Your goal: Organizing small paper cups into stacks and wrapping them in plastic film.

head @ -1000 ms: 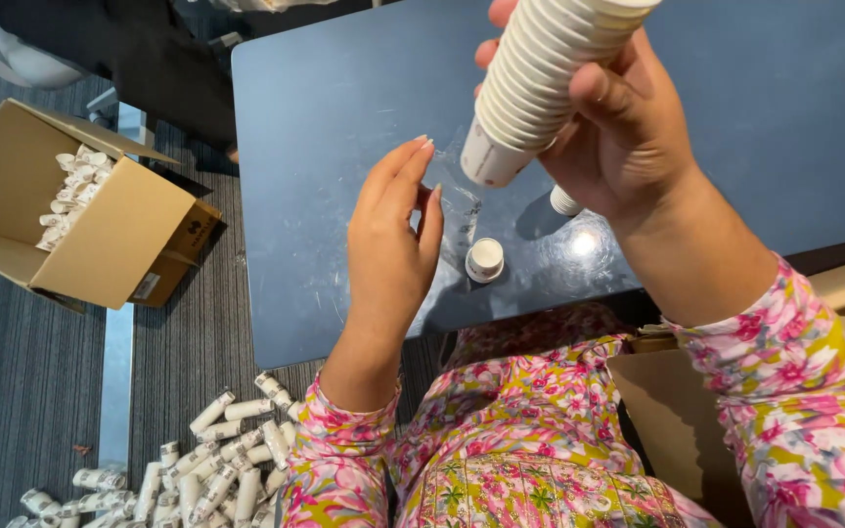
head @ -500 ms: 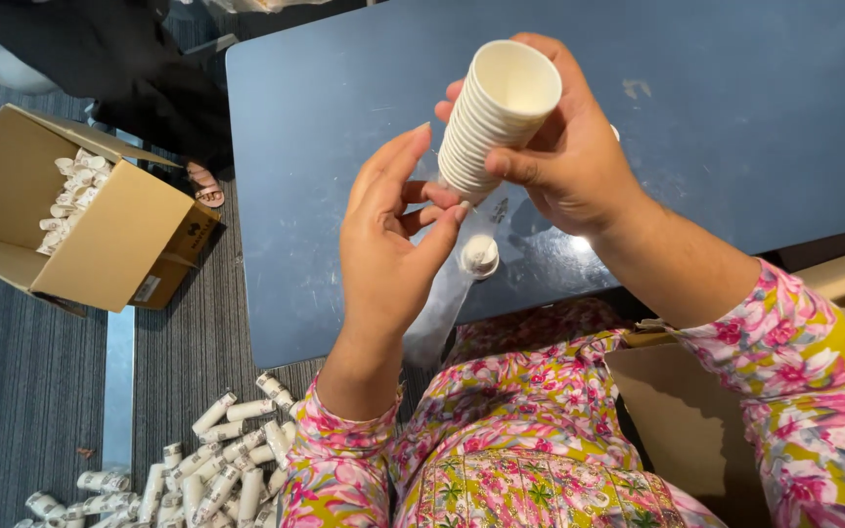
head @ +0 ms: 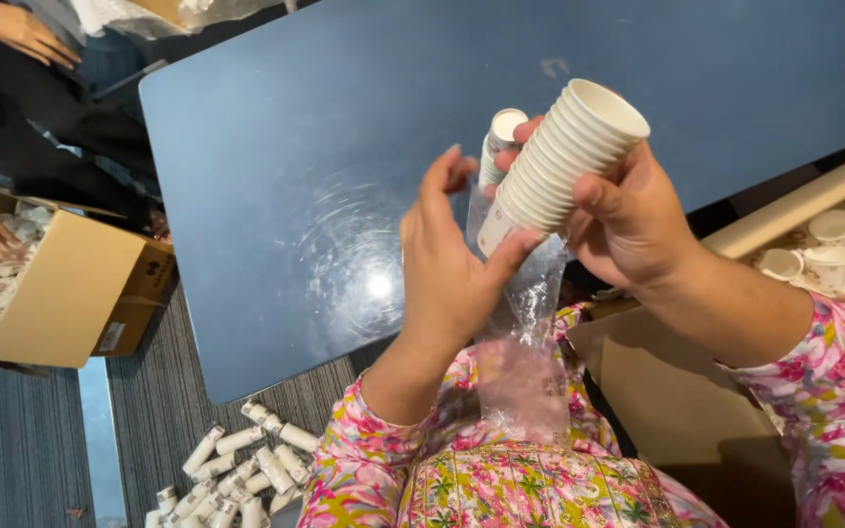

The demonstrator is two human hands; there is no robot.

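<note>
Head view showed the right hand (head: 638,220) with fingers clamped round a tilted stack of small white paper cups (head: 559,161); left hand (head: 452,274) fingers pinched its lowest cup, clear plastic sleeve (head: 525,362) hanging beneath, above the dark blue desk (head: 295,196).

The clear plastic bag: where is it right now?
In the head view, the clear plastic bag hangs centre-right, pinched by the left hand just below the stack of white paper cups in the right hand.
</note>
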